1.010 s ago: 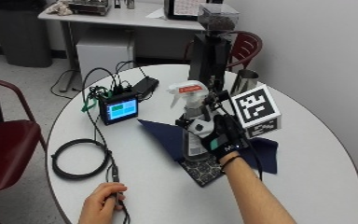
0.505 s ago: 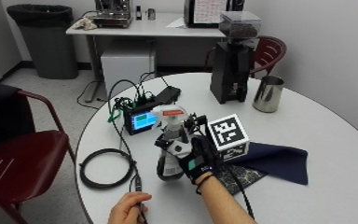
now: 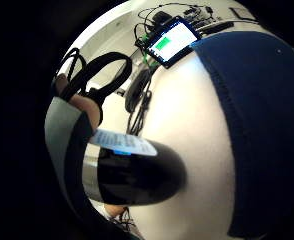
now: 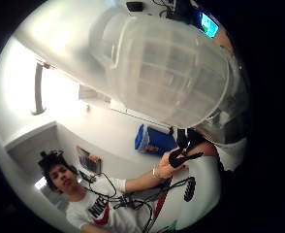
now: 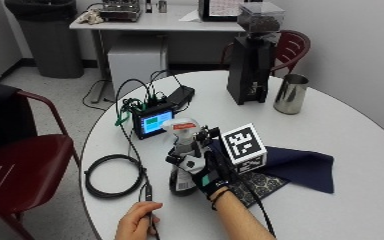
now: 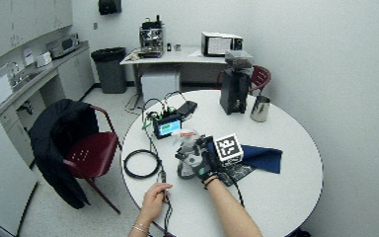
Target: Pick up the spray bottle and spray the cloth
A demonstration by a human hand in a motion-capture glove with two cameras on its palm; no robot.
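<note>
In the outside view my gloved right hand grips a spray bottle around its body, upright, near the table's front left. The bottle has a white head with a red nozzle and a dark lower part. A navy cloth lies flat on the table to the right of the bottle, apart from it. The thumb side palm view is filled by the bottle's translucent body. In the little finger side palm view the bottle's dark base shows close above the white table, with the cloth beside it. I cannot tell whether the base touches the table.
A patterned mat lies under the cloth's near edge. A small lit screen with cables stands behind the bottle and a black cable coil lies to its left. The bare left hand holds a cable. A coffee grinder and a steel cup stand at the back.
The outside camera has shifted. My hand keeps its grip on the bottle; a second ago the bottle stood over the cloth's left part, and now it is left of the cloth.
</note>
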